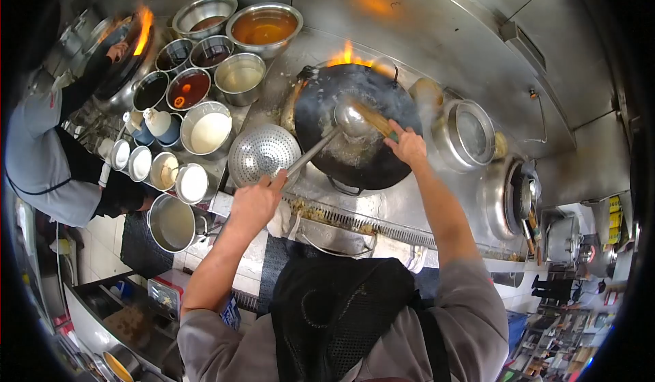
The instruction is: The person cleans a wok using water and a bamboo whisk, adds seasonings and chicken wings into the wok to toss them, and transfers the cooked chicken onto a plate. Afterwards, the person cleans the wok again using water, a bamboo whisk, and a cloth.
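Observation:
A black wok [389, 157] sits over a burner with flames rising behind its far rim, and steam and foamy liquid show inside it. My left hand [256, 206] is closed around the long handle of a metal ladle [315, 151], whose bowl is in the wok. In my right hand [409, 144] is what looks like a bamboo wok brush [374, 120], its far end meeting the ladle bowl. Beneath the ladle handle, left of the wok, lies a perforated metal strainer [263, 155].
Metal pots of sauces and liquids [189, 88] crowd the left counter, with white-filled bowls [192, 182] nearer. At far left a co-worker [51, 150] reaches toward another flaming wok [126, 64]. Stacked metal pans [469, 135] stand right of my wok; another wok [515, 197] lies farther right.

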### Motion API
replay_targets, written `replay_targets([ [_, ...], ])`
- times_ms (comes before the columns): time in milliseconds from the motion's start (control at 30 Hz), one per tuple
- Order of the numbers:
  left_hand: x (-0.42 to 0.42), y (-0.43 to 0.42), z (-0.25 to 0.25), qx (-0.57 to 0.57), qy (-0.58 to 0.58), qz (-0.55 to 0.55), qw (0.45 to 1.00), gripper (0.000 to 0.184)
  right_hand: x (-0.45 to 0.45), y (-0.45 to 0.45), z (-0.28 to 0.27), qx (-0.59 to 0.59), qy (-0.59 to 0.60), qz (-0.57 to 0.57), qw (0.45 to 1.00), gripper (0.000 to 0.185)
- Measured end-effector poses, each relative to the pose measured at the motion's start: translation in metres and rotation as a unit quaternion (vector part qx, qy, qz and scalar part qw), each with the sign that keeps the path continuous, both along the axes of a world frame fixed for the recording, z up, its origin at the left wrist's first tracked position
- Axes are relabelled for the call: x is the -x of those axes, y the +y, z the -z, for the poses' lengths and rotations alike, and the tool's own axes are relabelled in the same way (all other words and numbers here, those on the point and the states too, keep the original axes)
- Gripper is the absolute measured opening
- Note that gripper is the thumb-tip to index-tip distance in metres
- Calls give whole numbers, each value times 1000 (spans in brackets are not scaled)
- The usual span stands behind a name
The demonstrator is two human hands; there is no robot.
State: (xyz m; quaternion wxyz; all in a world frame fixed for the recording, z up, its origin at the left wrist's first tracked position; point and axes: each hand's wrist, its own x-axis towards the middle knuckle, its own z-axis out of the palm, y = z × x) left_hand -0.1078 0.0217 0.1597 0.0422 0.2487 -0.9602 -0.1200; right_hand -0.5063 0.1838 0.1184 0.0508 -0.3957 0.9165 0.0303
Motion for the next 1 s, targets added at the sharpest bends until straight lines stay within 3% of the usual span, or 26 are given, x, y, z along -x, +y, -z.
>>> replay_targets([
  [67, 4, 3, 14, 24, 10, -2, 1000, 46, -1, -3, 10, 121, 22, 40, 992, 64],
  [100, 5, 3, 16, -2, 41, -10, 999, 43, -8, -6, 12, 125, 24, 43, 991, 64],
  [167, 7, 2, 41, -29, 72, -16, 997, 40, -30, -8, 16, 287, 3, 131, 949, 64],
  [200, 6, -4, 67, -355, 104, -76, 926, 38, -37, -6, 19, 289, 4, 133, 948, 64],
  [233, 5, -5, 72, -639, 123, -127, 749, 37, -46, -2, 23, 282, -20, 95, 955, 65],
  [267, 2, 0, 77, -637, 122, -125, 751, 37, -56, 2, 28, 275, -43, 58, 959, 67],
  [333, 3, 16, 69, -845, 152, -170, 483, 36, -87, 8, 36, 212, -48, -33, 976, 66],
  [400, 1, 23, 75, -854, 142, -170, 470, 32, -120, 18, 16, 99, -83, -147, 981, 65],
  [433, -2, 25, 77, -869, 151, -156, 444, 34, -125, 23, 13, 105, -73, -217, 968, 65],
  [467, -4, 26, 79, -883, 161, -142, 417, 36, -118, 24, 16, 106, -73, -211, 969, 65],
  [533, -8, 34, 79, -882, 163, -132, 422, 33, -83, 24, 27, 45, -40, -136, 989, 68],
  [600, -4, 48, 75, -691, 132, -131, 698, 33, -38, 21, 26, 65, 28, 21, 997, 70],
  [633, -5, 55, 105, -348, 248, 15, 904, 39, -10, 21, 27, 63, 39, 64, 995, 67],
  [667, -3, 54, 98, -347, 248, 13, 905, 39, 12, 28, 21, 73, 23, 91, 993, 63],
  [733, 1, 48, 76, -202, 71, -31, 976, 47, 35, 49, 1, 171, 61, 73, 981, 62],
  [767, -1, 34, 96, -298, 122, 14, 947, 54, 41, 59, -17, 210, 73, 61, 973, 66],
  [800, 0, 30, 94, -298, 121, 19, 947, 54, 42, 68, -39, 289, 72, 47, 953, 68],
  [833, 4, 29, 88, -459, 94, -27, 883, 54, 39, 77, -65, 365, 72, 32, 928, 70],
  [867, 9, 28, 81, -603, 61, -71, 792, 54, 25, 84, -102, 366, 76, 39, 927, 70],
  [900, 15, 32, 74, -553, 53, -50, 830, 53, 3, 87, -142, 405, -26, 156, 900, 71],
  [933, 22, 34, 71, -548, 50, -39, 834, 53, -12, 89, -161, 440, -125, 268, 848, 72],
  [967, 28, 38, 70, -595, 61, -36, 800, 52, -12, 92, -151, 449, -118, 275, 842, 72],
  [1000, 33, 45, 69, -643, 71, -35, 762, 50, -7, 96, -130, 520, 38, 205, 829, 71],
])
